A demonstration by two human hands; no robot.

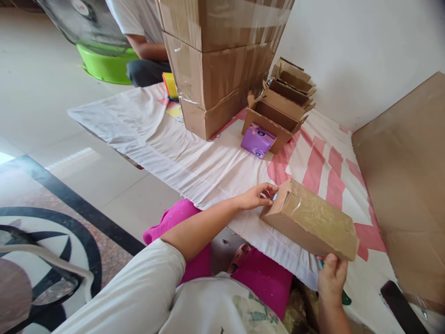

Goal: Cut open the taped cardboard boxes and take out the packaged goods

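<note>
A long, taped cardboard box [313, 218] lies at the table's near edge, between my two hands. My left hand [259, 196] is at its left end, fingers curled and thumb against that end face. Beside those fingertips shows a small whitish-blue patch, perhaps a label; whether it is stuck down I cannot tell. My right hand [333, 273] grips the lower right corner of the box, thumb on the near side, the other fingers mostly hidden. Part of a green object [346, 298] shows beside my right hand, its kind unclear.
Taped cartons [222, 79] are stacked at the back. Several open small boxes [274, 113] stand in a row beside them, a purple printed box [257, 140] in front. A large carton [399, 185] and a black object [403, 308] are at right. Another person's arm [148, 48] shows behind.
</note>
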